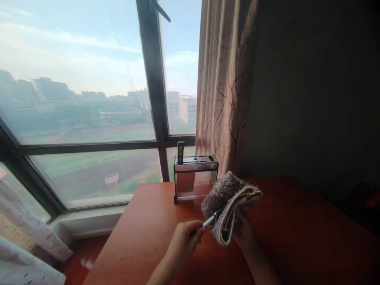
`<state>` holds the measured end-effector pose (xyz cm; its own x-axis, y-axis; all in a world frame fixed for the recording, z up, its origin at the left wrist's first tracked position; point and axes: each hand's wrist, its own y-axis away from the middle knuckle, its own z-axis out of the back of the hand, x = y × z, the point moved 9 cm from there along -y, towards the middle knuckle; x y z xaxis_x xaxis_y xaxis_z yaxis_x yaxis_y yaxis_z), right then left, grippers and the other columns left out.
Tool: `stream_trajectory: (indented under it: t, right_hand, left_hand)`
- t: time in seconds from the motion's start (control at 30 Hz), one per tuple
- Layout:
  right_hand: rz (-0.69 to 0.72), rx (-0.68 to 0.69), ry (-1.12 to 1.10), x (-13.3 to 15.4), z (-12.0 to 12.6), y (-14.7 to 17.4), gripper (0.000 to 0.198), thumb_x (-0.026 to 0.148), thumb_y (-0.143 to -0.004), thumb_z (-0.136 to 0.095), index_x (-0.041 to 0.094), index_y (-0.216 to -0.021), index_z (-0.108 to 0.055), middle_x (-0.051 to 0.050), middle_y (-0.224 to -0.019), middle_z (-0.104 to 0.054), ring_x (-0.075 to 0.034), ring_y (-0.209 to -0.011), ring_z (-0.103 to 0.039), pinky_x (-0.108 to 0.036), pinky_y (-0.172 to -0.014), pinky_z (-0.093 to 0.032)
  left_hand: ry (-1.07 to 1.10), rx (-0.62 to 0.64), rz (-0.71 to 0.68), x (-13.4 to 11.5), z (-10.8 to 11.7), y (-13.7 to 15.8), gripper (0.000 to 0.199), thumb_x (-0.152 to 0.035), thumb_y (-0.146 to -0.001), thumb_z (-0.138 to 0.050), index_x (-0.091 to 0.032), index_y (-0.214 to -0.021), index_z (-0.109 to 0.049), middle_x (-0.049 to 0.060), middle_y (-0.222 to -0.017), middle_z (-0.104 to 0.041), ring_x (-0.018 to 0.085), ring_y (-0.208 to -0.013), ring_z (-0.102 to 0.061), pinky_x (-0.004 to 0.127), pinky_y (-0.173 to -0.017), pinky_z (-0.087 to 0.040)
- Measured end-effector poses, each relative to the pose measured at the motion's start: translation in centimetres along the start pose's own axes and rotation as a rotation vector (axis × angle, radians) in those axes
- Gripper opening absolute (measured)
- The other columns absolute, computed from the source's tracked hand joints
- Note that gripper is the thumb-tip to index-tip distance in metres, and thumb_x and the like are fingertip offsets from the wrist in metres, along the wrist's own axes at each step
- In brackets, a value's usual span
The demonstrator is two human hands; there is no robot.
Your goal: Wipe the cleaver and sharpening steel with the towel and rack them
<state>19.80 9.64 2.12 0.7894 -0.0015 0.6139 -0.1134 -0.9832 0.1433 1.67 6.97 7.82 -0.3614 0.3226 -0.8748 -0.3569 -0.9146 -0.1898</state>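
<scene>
My left hand is closed around a slim tool with a pale section and a dark end inside the fist. Its far end meets a folded, fluffy grey-brown cloth, and I cannot make out its exact kind. From the right side my right hand grips the cloth, its fingers partly hidden behind the folds. Both hands are above the table. Behind them stands a knife block with a slotted metal top and clear sides. One knife is upright in it, its dark riveted handle showing.
The reddish-brown wooden table extends under both hands. Beyond its far edge are a large window with a dark frame and a beige curtain. A dark wall rises on the right. White patterned fabric hangs at lower left.
</scene>
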Motion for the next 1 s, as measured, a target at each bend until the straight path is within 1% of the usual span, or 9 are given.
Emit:
stream_trajectory:
  t: [0.13, 0.23, 0.3, 0.37, 0.5, 0.6, 0.73, 0.9, 1.0]
  right_hand:
    - [0.025, 0.027, 0.14, -0.3, -1.0, 0.6, 0.048, 0.04, -0.052, -0.089, 0.025, -0.093, -0.07, -0.001, -0.088, -0.076, -0.026, -0.084, -0.07, -0.038, -0.075, -0.056]
    - [0.096, 0.035, 0.231, 0.2, -2.2, 1.2, 0.054, 0.035, -0.047, -0.091, 0.025, -0.096, -0.069, -0.003, -0.089, -0.076, -0.029, -0.089, -0.069, -0.04, -0.077, -0.056]
    - [0.152, 0.002, 0.265, 0.7, -2.6, 1.3, 0.059, 0.034, -0.047, -0.091, 0.024, -0.1, -0.068, -0.003, -0.091, -0.075, -0.029, -0.092, -0.069, -0.041, -0.081, -0.055]
    - [0.206, -0.066, 0.309, 1.3, -2.5, 1.4, 0.061, 0.033, -0.048, -0.09, 0.024, -0.104, -0.067, -0.003, -0.094, -0.075, -0.028, -0.093, -0.069, -0.041, -0.083, -0.055]
    - [0.236, -0.122, 0.33, 1.8, -1.9, 1.0, 0.056, 0.034, -0.054, -0.088, 0.024, -0.105, -0.066, -0.002, -0.097, -0.075, -0.026, -0.093, -0.069, -0.035, -0.078, -0.056]
    - [0.186, -0.092, 0.243, 1.4, -1.5, 0.4, 0.053, 0.036, -0.057, -0.087, 0.024, -0.104, -0.066, -0.001, -0.094, -0.076, -0.025, -0.086, -0.071, -0.034, -0.074, -0.058]
    - [0.111, -0.067, 0.109, 1.1, -0.7, -0.3, 0.052, 0.034, -0.056, -0.088, 0.025, -0.103, -0.067, 0.001, -0.09, -0.076, -0.023, -0.084, -0.071, -0.035, -0.076, -0.058]
    - [0.143, -0.106, 0.025, 2.0, 0.3, -0.9, 0.045, 0.038, -0.065, -0.083, 0.026, -0.105, -0.068, 0.0, -0.096, -0.076, -0.023, -0.089, -0.071, -0.037, -0.079, -0.058]
    - [0.189, -0.143, 0.063, 2.4, 0.6, -1.0, 0.045, 0.041, -0.068, -0.079, 0.027, -0.108, -0.067, 0.001, -0.099, -0.076, -0.023, -0.093, -0.07, -0.037, -0.082, -0.057]
  left_hand:
    - [0.05, 0.04, 0.018, 0.1, -0.6, 0.1, 0.039, -0.043, -0.09, -0.049, -0.012, -0.074, -0.068, 0.002, -0.055, -0.06, 0.012, -0.052, -0.047, 0.022, -0.052, -0.032]
    - [0.22, 0.089, 0.133, 1.4, -1.3, 0.2, 0.045, -0.051, -0.088, -0.049, -0.013, -0.074, -0.066, 0.001, -0.051, -0.06, 0.01, -0.044, -0.038, 0.022, -0.045, -0.026]
    - [0.343, 0.137, 0.227, 2.3, -2.1, 0.4, 0.046, -0.056, -0.086, -0.049, -0.014, -0.073, -0.063, -0.001, -0.047, -0.055, 0.008, -0.038, -0.029, 0.022, -0.04, -0.019]
    - [0.373, 0.139, 0.253, 2.7, -2.3, 0.4, 0.046, -0.057, -0.084, -0.05, -0.015, -0.07, -0.061, -0.003, -0.046, -0.053, 0.007, -0.036, -0.028, 0.022, -0.039, -0.017]
    - [0.237, 0.055, 0.14, 1.8, -1.6, -0.1, 0.043, -0.05, -0.086, -0.053, -0.013, -0.066, -0.063, 0.0, -0.05, -0.055, 0.01, -0.046, -0.041, 0.022, -0.047, -0.028]
    - [0.083, 0.002, 0.056, 0.8, -1.1, -0.1, 0.04, -0.044, -0.089, -0.05, -0.014, -0.068, -0.065, 0.001, -0.053, -0.057, 0.013, -0.051, -0.048, 0.022, -0.051, -0.032]
    - [-0.155, -0.062, -0.051, -0.2, -0.1, 0.0, 0.035, -0.037, -0.092, -0.047, -0.017, -0.069, -0.065, 0.002, -0.058, -0.061, 0.014, -0.054, -0.053, 0.023, -0.053, -0.034]
    - [-0.392, -0.204, -0.124, -0.4, 1.3, 0.5, 0.023, -0.033, -0.09, -0.051, -0.022, -0.084, -0.071, 0.005, -0.071, -0.068, 0.017, -0.061, -0.059, 0.025, -0.056, -0.037]
    - [-0.52, -0.253, -0.121, -0.2, 1.6, 0.7, 0.021, -0.033, -0.09, -0.052, -0.026, -0.093, -0.071, 0.005, -0.078, -0.071, 0.019, -0.066, -0.064, 0.026, -0.059, -0.039]
